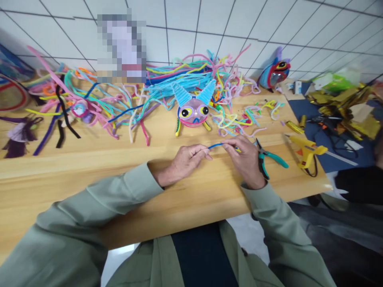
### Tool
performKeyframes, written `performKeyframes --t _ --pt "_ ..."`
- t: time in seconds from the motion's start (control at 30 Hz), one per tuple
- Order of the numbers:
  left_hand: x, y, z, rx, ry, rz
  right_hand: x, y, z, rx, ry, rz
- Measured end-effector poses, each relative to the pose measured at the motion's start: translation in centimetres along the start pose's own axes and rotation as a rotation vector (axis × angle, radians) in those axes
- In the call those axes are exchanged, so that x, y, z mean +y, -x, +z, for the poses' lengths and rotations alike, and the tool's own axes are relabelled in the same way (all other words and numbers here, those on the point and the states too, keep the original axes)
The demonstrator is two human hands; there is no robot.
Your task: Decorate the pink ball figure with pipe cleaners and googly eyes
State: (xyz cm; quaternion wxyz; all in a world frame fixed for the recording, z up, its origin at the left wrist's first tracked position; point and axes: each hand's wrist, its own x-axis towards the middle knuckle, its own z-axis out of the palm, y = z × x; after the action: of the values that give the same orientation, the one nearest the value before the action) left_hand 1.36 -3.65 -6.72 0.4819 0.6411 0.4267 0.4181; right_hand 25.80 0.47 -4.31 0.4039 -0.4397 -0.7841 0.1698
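Fingers of the left hand [187, 160] and right hand [243, 155] are clamped on a blue pipe cleaner [215, 146], which spans the gap between them above the wooden table [74, 165]. Caution: uneven finger pressure could kink it; a loose pinch could let it slip. Teal-handled pliers [277, 160] lie just beside the right hand, a yellow glue gun [309, 150] farther right. Beyond are a horned figure [195, 110], heaped pipe cleaners [176, 82] and a tiled wall [183, 16].
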Motion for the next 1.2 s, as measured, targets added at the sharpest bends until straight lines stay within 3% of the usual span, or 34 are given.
performKeyframes --t 0.17,0.37,0.47,0.63,0.8,1.2 --pt "0.2 -0.1 0.1 0.006 0.008 -0.021 0.1 -0.1 0.2 -0.022 -0.026 0.041" --pt "0.1 -0.5 0.4 0.136 -0.052 0.102 -0.7 0.5 1.3 -0.106 -0.063 -0.033" --pt "-0.1 -0.7 0.4 0.144 -0.057 0.16 -1.2 0.8 1.8 -0.147 -0.086 -0.037" --pt "0.0 -0.7 0.4 0.132 0.001 0.111 -1.4 0.8 1.9 -0.076 -0.118 0.023" --pt "0.0 -0.6 0.5 0.122 -0.005 0.061 -1.3 0.7 2.0 -0.097 -0.11 0.064" --pt "-0.1 -0.5 0.5 0.177 -0.057 0.156 -2.3 1.3 2.4 -0.07 -0.095 0.013"
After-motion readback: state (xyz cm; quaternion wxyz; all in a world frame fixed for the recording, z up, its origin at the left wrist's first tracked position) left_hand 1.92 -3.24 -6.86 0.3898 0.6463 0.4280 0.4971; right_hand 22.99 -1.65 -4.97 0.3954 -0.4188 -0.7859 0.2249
